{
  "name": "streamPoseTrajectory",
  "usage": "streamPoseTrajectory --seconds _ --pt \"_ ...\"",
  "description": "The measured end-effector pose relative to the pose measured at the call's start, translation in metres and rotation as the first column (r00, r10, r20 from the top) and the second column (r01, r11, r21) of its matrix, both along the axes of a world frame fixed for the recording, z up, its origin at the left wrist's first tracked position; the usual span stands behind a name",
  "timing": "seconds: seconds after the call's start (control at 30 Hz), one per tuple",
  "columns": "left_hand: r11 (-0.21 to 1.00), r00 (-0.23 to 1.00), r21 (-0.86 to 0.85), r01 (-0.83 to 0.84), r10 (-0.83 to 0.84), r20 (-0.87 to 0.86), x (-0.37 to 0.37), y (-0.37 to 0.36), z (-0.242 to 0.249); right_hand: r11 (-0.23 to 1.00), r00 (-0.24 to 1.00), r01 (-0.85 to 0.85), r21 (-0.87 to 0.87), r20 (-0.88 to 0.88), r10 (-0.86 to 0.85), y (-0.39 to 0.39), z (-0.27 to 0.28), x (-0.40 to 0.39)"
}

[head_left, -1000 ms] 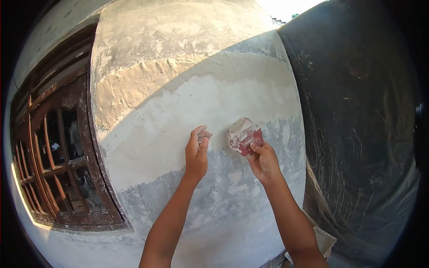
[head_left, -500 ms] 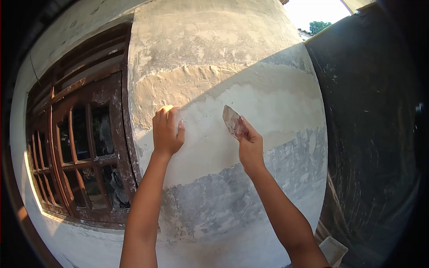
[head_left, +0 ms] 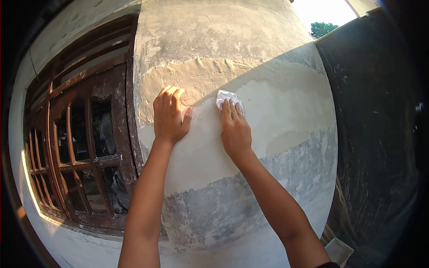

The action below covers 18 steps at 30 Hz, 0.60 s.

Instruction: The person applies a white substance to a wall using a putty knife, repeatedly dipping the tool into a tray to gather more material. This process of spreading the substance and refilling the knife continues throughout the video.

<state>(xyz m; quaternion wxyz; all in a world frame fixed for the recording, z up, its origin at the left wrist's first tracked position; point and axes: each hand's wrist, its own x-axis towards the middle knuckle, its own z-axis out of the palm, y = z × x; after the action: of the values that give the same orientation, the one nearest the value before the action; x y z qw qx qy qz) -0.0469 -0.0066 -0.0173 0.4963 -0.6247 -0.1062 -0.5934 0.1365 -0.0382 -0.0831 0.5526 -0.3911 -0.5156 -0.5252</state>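
My right hand (head_left: 236, 134) presses a small, whitish, dusty folded sheet (head_left: 227, 95) against the plastered wall (head_left: 277, 105), fingers laid over it. Its kind is something I cannot tell; it has a pointed upper end. To the left, my left hand (head_left: 170, 117) rests on the wall with fingers up and thumb apart, holding nothing. Under both hands runs a smooth pale band of plaster. Rough, sunlit plaster lies above it, and a patchy grey strip (head_left: 214, 210) below.
A brown wooden window (head_left: 85, 167) with glass panes stands left of the wall section. On the right hangs a dark sheet-like barrier (head_left: 375, 125). A pale container (head_left: 338, 251) sits low at the right. A shadow line crosses the wall diagonally.
My right hand has moved left and slightly up, turning the folded sheet from edge-out to flat on the wall. My left hand has slid a little upward, its thumb further out.
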Motion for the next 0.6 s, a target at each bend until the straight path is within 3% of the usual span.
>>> streamPoseTrajectory --seconds 0.03,0.13,0.27,0.33,0.37,0.43,0.47,0.53,0.6 --pt "1.000 1.000 0.001 -0.001 0.001 0.002 -0.001 0.000 0.000 1.000 1.000 -0.001 0.001 0.002 0.001 0.003 0.000 -0.004" --pt "1.000 1.000 0.010 0.008 -0.008 0.000 -0.001 0.000 0.001 0.917 0.934 0.357 -0.178 0.048 -0.354 0.004 -0.004 -0.018" --pt "0.999 0.999 0.014 0.040 -0.040 -0.009 -0.002 0.002 -0.003 0.903 0.930 0.367 -0.222 0.118 -0.349 -0.032 -0.021 -0.016" --pt "0.999 0.999 0.018 0.044 -0.044 -0.009 -0.001 0.002 -0.002 0.989 0.996 0.091 -0.114 0.030 -0.088 -0.049 -0.019 -0.001" --pt "1.000 0.999 0.014 0.028 -0.028 -0.017 0.000 0.003 -0.003 0.990 0.996 0.091 -0.109 0.029 -0.089 -0.053 -0.013 0.005" --pt "1.000 1.000 0.015 0.010 -0.009 -0.026 0.000 0.002 -0.003 0.988 0.985 -0.112 0.108 -0.118 0.124 -0.058 0.013 0.018" --pt "1.000 1.000 0.010 0.006 -0.006 -0.028 0.001 0.002 -0.003 0.987 0.985 -0.114 0.112 -0.118 0.128 -0.056 0.025 0.027" --pt "1.000 1.000 0.010 -0.002 0.003 -0.031 0.001 0.001 -0.004 0.943 0.925 -0.324 0.078 -0.184 0.333 -0.046 0.051 0.041" --pt "1.000 0.999 -0.011 -0.003 0.002 -0.038 0.001 -0.001 -0.004 0.930 0.906 -0.363 0.062 -0.209 0.368 -0.038 0.072 0.045"
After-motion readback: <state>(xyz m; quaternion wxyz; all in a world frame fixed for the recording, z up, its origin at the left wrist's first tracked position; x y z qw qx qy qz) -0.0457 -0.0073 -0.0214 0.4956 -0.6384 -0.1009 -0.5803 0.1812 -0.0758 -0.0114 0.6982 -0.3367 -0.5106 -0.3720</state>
